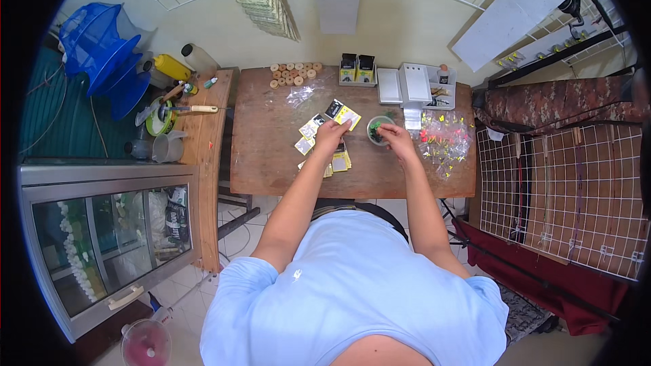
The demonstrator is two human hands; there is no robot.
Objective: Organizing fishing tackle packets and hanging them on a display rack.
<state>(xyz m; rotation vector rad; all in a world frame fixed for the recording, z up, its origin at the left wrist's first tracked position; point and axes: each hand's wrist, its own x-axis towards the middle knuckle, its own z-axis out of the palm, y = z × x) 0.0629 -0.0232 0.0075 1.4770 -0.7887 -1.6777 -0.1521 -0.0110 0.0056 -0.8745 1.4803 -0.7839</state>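
My left hand point(330, 135) grips a small black and yellow packet point(348, 115) by its lower part, over the wooden table point(264, 162). At the right side of a round clear tub point(375, 134) is my right hand point(397, 139), its fingertips together over the small green pieces point(375, 127) inside; whether they pinch one cannot be told. More yellow and black packets point(311, 126) lie left of my left hand, and a pile of them point(339, 161) is partly hidden under my left forearm. Small clear bags with yellow and pink pieces point(445, 137) spread at the right.
Cork rings point(295, 73) and clear plastic bags point(301, 95) lie at the back left. Along the back stand a box of upright packets point(357, 79), white trays point(414, 84) and a compartment tray point(441, 92). A wooden side bench point(203, 137) holds a tool with a wooden handle point(203, 109).
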